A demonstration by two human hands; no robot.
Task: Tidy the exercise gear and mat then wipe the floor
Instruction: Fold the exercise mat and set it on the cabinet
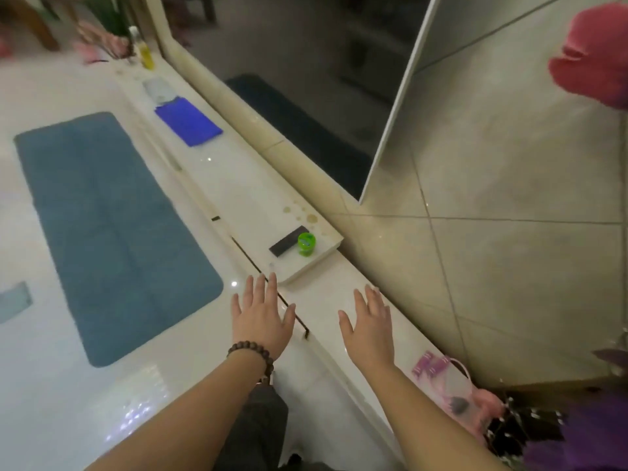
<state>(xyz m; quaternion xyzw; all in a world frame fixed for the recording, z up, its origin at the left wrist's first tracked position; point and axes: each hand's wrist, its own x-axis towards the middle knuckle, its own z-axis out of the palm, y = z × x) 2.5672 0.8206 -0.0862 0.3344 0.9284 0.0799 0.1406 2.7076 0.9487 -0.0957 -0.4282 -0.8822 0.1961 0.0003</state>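
Two hands, both empty, reach forward side by side over the pale glossy floor (61,396). The left hand (261,321) has straight fingers spread flat, a brown bead bracelet (253,351) on its wrist; its fingertips lie over a dark narrow slot (292,311) along the edge of a low cream ledge (238,185). The right hand (370,328) is likewise wide and flat, fingers splayed, holding nothing, above the lower step of the ledge; whether either palm touches the surface cannot be told.

Item, just beyond the left fingertips on the ledge end: one small green lidded tub (306,244), closed, contents unseen, with a flat dark rectangular block (288,245) just beside it.

Item, farther along the ledge: one folded blue cloth (188,121), a pale grey object (158,90) at its far end, too blurred to identify.

Item, far end of ledge: one bottle (146,55) holding yellow liquid, upright.

Item, on the floor left of the ledge: one long teal exercise mat (112,229), unrolled flat, parallel to the ledge.

Item, near the right forearm: one clear plastic bag (452,385) with pink print, contents indistinct.

Item, above the ledge: one large mirror (306,79) against a tiled wall (509,164).
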